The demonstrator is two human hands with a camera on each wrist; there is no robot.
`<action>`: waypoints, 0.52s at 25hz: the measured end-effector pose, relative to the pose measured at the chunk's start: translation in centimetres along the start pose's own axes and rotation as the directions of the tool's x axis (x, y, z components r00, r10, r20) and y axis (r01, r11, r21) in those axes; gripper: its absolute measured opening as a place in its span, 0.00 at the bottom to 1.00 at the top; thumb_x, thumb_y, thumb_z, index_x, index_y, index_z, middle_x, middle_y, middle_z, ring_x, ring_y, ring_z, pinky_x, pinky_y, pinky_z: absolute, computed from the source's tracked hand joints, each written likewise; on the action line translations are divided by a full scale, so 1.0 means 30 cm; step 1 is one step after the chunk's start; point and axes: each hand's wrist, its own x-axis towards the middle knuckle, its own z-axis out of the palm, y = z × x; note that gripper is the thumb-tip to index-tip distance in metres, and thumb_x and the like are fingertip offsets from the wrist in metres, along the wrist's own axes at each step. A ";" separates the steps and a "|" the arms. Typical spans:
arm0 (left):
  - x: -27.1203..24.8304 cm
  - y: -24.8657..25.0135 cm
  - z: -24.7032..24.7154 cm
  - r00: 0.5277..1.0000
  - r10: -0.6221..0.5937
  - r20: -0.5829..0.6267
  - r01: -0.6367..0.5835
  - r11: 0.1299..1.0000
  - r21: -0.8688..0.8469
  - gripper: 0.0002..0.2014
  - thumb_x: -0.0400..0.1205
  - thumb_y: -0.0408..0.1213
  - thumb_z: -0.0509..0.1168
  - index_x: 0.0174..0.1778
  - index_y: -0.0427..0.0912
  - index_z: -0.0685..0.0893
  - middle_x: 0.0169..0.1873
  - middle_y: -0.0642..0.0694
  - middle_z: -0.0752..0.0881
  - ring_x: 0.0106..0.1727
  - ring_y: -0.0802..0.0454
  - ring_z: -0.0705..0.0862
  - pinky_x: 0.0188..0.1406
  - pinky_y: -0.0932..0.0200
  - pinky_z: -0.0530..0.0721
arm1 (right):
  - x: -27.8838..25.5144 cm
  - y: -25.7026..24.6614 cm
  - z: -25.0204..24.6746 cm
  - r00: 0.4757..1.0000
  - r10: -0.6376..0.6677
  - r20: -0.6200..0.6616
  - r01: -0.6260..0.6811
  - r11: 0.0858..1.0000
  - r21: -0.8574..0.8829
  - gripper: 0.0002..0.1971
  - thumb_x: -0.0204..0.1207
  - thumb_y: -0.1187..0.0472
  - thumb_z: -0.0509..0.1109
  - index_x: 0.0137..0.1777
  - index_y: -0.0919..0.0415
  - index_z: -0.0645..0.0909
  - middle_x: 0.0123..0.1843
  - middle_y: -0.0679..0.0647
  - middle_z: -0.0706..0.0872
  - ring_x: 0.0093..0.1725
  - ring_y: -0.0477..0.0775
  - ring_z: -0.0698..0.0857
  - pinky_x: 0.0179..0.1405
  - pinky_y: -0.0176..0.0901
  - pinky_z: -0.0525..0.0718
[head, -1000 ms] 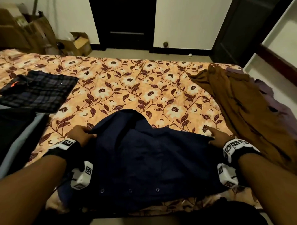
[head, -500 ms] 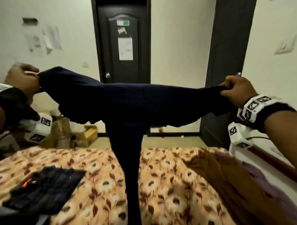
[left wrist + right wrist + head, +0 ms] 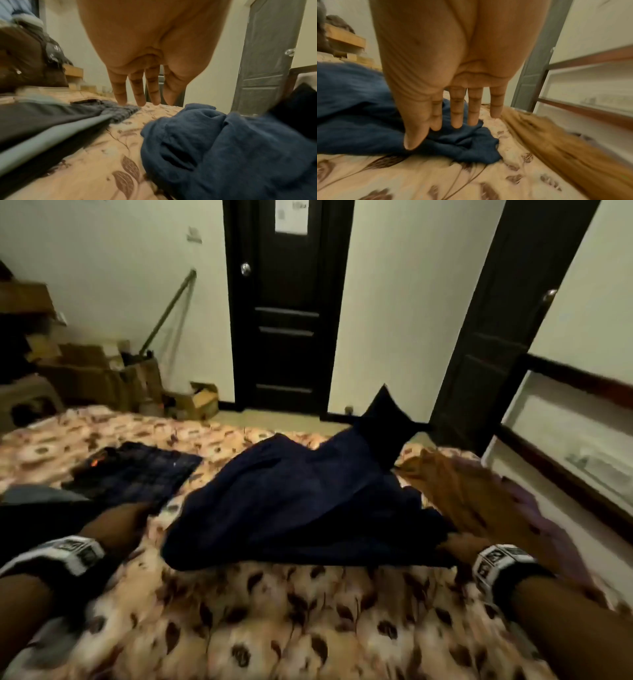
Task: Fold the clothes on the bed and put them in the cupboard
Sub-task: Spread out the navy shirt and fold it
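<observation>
bed [image 3: 308,628] under all | navy garment [image 3: 301,508] crumpled mid-bed, long axis 7-to-1 o'clock, far corner airborne | plaid folded piece [image 3: 137,474] at 10 | brown cloth [image 3: 462,501] at 2 | right hand [image 3: 462,546] nearer, straight fingers [image 3: 456,121] on navy hem, grasping nothing | left hand [image 3: 116,529] released, navy at its 3 o'clock, apart
</observation>
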 end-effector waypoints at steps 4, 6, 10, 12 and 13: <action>-0.395 0.296 0.138 0.903 0.193 0.384 -0.278 0.943 0.182 0.22 0.73 0.35 0.70 0.65 0.36 0.84 0.61 0.37 0.85 0.62 0.39 0.84 0.55 0.55 0.77 | 0.106 -0.232 0.308 0.967 -0.141 0.213 0.114 0.984 0.135 0.24 0.76 0.51 0.73 0.71 0.54 0.77 0.72 0.56 0.76 0.71 0.57 0.77 0.69 0.44 0.75; -0.336 0.306 0.259 0.865 0.120 0.487 -0.253 0.943 0.216 0.34 0.71 0.49 0.68 0.74 0.39 0.76 0.72 0.38 0.78 0.72 0.40 0.77 0.69 0.52 0.74 | 0.194 -0.289 0.342 0.979 -0.200 0.039 0.189 0.962 0.198 0.27 0.75 0.50 0.72 0.74 0.50 0.74 0.77 0.55 0.68 0.73 0.59 0.73 0.71 0.49 0.74; -0.322 0.380 0.429 0.849 0.003 0.529 -0.243 0.890 0.386 0.35 0.77 0.58 0.69 0.80 0.52 0.69 0.78 0.49 0.72 0.78 0.45 0.70 0.78 0.42 0.61 | 0.321 -0.362 0.332 0.988 -0.122 -0.097 0.153 0.885 0.439 0.43 0.74 0.56 0.75 0.83 0.43 0.53 0.86 0.49 0.40 0.76 0.61 0.71 0.67 0.55 0.78; -0.339 0.404 0.468 0.894 0.084 0.441 -0.296 0.848 0.440 0.18 0.81 0.52 0.66 0.68 0.55 0.82 0.70 0.53 0.80 0.72 0.47 0.75 0.77 0.37 0.58 | 0.383 -0.388 0.342 0.991 -0.135 0.012 0.117 0.895 0.431 0.50 0.73 0.56 0.76 0.84 0.41 0.44 0.86 0.50 0.42 0.77 0.62 0.70 0.69 0.56 0.77; -0.364 0.408 0.470 0.902 0.186 0.389 -0.346 0.851 0.394 0.14 0.82 0.49 0.64 0.61 0.55 0.87 0.65 0.53 0.83 0.69 0.46 0.79 0.75 0.36 0.59 | 0.401 -0.399 0.356 0.989 -0.136 0.050 0.109 0.925 0.363 0.51 0.72 0.53 0.76 0.84 0.41 0.42 0.86 0.52 0.50 0.77 0.63 0.70 0.70 0.56 0.76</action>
